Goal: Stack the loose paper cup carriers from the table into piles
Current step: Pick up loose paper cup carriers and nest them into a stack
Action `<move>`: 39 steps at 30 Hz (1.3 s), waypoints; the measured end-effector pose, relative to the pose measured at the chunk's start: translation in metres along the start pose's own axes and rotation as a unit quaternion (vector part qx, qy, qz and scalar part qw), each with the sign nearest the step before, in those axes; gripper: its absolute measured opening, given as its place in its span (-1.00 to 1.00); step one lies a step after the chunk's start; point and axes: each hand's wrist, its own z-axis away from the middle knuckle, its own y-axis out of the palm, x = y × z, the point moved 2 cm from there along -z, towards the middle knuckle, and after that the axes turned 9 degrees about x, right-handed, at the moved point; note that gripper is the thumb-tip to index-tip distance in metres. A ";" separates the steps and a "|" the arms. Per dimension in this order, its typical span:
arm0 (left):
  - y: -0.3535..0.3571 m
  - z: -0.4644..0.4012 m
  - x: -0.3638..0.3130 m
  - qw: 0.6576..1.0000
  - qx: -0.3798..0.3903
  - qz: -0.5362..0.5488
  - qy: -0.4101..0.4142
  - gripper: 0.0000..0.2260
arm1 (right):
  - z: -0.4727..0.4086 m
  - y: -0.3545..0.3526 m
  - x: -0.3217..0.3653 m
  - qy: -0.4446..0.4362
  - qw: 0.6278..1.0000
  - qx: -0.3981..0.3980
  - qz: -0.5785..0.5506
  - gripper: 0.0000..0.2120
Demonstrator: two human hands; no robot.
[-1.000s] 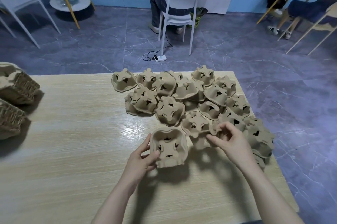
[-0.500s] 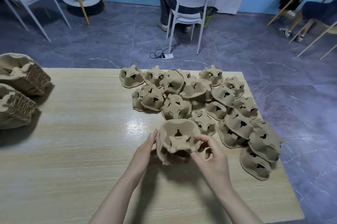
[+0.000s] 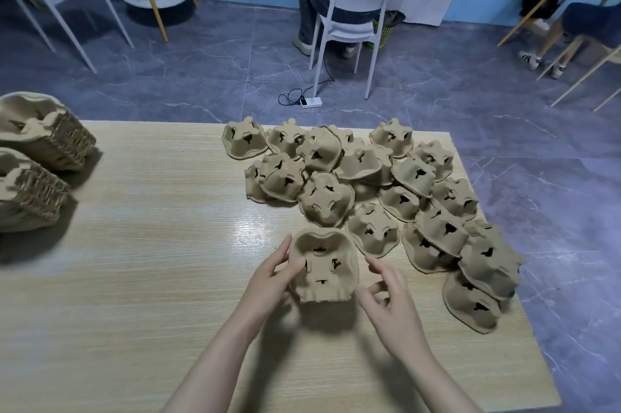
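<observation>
Lower centre of the frame: cup carrier (image 3: pixel 324 266), open side up, on the wooden table (image 3: pixel 151 278). Left hand (image 3: pixel 268 281) gripping its left rim, thumb inside the edge, fingers along the outer wall. Right hand (image 3: pixel 391 303) just beside its right edge, fingers loosely curled, holding nothing. Loose carriers (image 3: pixel 386 184) heaped upside down across centre right. Two stacked piles (image 3: pixel 37 157) at the left edge. White chair (image 3: pixel 353 9) at top centre
</observation>
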 end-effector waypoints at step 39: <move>-0.036 0.032 0.034 0.978 -0.113 0.031 0.173 -0.35 | -0.033 0.050 0.021 -0.006 0.952 0.218 -0.217 -0.19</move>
